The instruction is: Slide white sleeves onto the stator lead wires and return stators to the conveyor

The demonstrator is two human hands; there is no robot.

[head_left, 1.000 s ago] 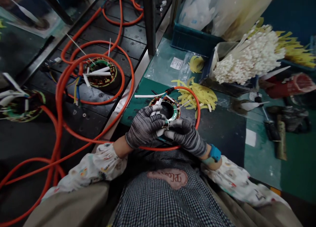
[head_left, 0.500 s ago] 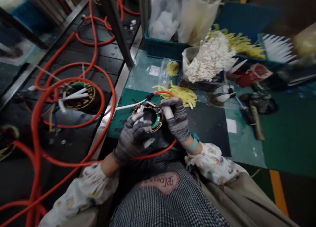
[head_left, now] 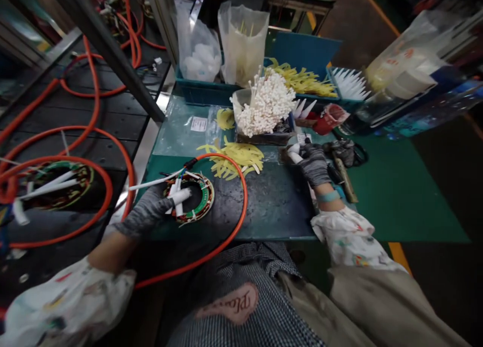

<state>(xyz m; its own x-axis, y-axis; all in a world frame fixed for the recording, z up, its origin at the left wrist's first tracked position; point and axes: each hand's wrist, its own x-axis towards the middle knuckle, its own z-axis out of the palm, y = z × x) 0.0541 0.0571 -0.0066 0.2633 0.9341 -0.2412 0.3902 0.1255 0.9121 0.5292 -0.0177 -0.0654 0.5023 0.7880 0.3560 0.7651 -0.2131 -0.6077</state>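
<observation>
A ring-shaped motor stator (head_left: 194, 198) with green and red windings lies flat on the dark mat, white sleeved leads and an orange cable (head_left: 241, 206) coming off it. My gloved left hand (head_left: 147, 213) grips its left edge and the white sleeves there. Over to the right, my gloved right hand (head_left: 311, 160) is stretched toward the back of the bench, closed on a small white piece by the box of white cable ties (head_left: 264, 105). Its fingertips are partly hidden.
Yellow sleeve strips (head_left: 236, 160) lie behind the stator. Blue bins (head_left: 302, 87) with plastic bags, yellow strips and white pieces line the back. Dark hand tools (head_left: 345, 158) sit right of my right hand. A second stator (head_left: 56, 186) with orange cables rests on the black conveyor to the left.
The stator went from being held up in both hands to lying on the mat. My right hand let go of it and reached right toward the ties; the view swung right.
</observation>
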